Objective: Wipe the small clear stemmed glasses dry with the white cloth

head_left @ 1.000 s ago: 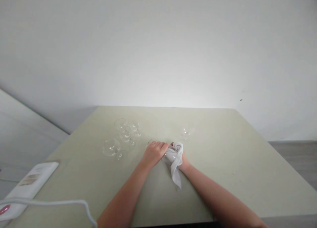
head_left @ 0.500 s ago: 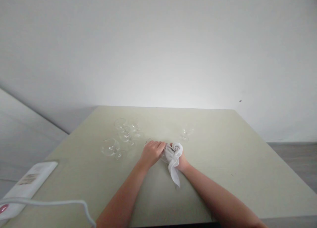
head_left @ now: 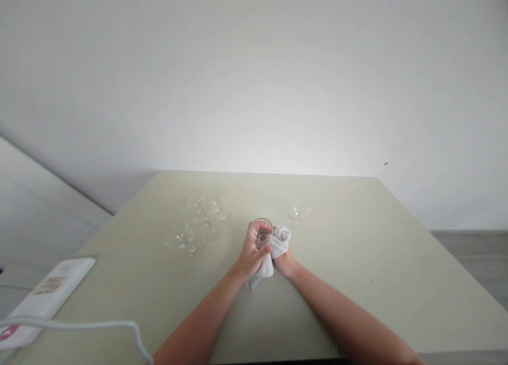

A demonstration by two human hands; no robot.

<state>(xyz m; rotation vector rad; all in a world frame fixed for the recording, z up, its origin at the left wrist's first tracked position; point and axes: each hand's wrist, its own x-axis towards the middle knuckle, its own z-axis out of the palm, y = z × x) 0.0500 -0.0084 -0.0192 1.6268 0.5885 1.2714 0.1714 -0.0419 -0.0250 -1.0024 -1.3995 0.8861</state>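
Observation:
My left hand (head_left: 251,255) is wrapped round a clear drinking glass (head_left: 262,230), its round mouth tilted up toward me. Close against it on the right, my right hand (head_left: 284,260) grips a bunched white cloth (head_left: 281,240). A loose end of the cloth hangs down below the glass, between the two wrists. The fingers of my right hand are mostly covered by the cloth. Whether the glass has a stem cannot be seen behind my hand.
Several clear stemmed glasses (head_left: 203,211) stand at the table's left, with one nearer glass (head_left: 178,236) among them. Another glass (head_left: 297,212) is behind my right hand. A white box-like object (head_left: 53,285) and a white cable (head_left: 91,325) lie at front left on the pale table (head_left: 357,270).
The glass has turned so its mouth now faces up toward me. My left hand moved right and rolled palm-up around it; the hanging cloth end swung left.

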